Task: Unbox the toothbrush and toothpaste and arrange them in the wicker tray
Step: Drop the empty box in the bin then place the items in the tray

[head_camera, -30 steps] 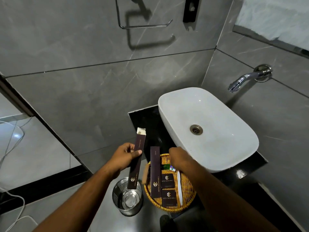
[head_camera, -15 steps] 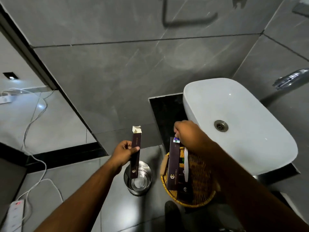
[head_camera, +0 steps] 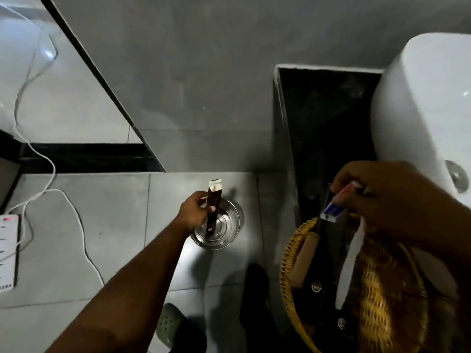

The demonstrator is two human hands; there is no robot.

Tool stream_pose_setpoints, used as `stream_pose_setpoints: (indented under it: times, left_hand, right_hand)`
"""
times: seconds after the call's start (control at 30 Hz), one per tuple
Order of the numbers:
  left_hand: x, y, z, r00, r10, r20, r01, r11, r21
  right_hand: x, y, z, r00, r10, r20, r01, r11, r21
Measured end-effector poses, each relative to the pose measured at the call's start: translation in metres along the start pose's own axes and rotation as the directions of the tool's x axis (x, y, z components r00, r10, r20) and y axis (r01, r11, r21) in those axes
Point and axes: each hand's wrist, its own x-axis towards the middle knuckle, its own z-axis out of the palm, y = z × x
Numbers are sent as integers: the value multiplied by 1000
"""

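Left hand (head_camera: 193, 212) fingers clamping slim dark carton (head_camera: 213, 210) over round steel bin (head_camera: 221, 229), right hand (head_camera: 392, 200) pinching small tube (head_camera: 336, 206)

text: none legible; logos: pale emblems on dark boxes (head_camera: 321, 266) | blurred

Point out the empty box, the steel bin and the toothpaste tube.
empty box (head_camera: 213, 207): head view, dark front face above the fingers.
steel bin (head_camera: 230, 226): head view, inner right wall.
toothpaste tube (head_camera: 331, 210): head view, blue and white end.
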Motion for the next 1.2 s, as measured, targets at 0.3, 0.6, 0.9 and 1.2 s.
stream_pose_setpoints:
  times: [0.3, 0.6, 0.9, 1.2]
  left_hand:
    - [-77, 77, 27, 891, 170, -421, -312, 902, -298]
    - [-231, 180, 60, 722, 635, 274, -684, 716, 142]
    - [-281, 176, 70, 861, 375, 344, -433, 895, 109]
    - [-297, 167, 72, 954, 226, 195, -217, 974, -66]
  right_hand:
    - [-5, -8, 6, 1000, 7, -12, -5, 992, 126]
    - [-59, -9, 0, 991, 70, -117, -34, 958, 285]
    - [-126, -4, -21, 992, 77, -98, -55, 977, 206]
    - [-112, 9, 31, 975, 220, -9, -219, 973, 78]
